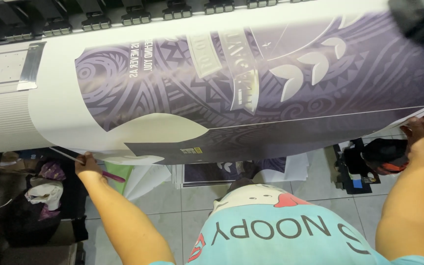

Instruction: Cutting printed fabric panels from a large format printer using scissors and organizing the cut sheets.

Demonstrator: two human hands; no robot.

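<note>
While both arms reach up: each hand grips the lower edge of one big printed sheet.
Left hand (87,164): its fingers are curled tight around a thin pink-handled tool (108,175), and it touches the sheet's bottom left edge.
Right hand (420,131): its fingers pinch the bottom right edge of the sheet, with the thumb side on top.
Printed sheet (231,93): it is white with a large purple swirly picture, and it hangs down from the big printer, curving out toward the person.
Big printer (11,78): it is pale and wide, just behind the sheet, with a row of black clips along its top.
Shirt (271,230): it is light blue with dark letters, low in the middle, between the two arms.
Floor (320,186): it is made of pale tiles, far below the hands.
More printed sheets (207,172): they lie on the floor under the hanging sheet.
Pile of clothes (45,191): it sits at the left, below the left hand.
Black bag (384,156): it rests on the floor, near the right arm.
</note>
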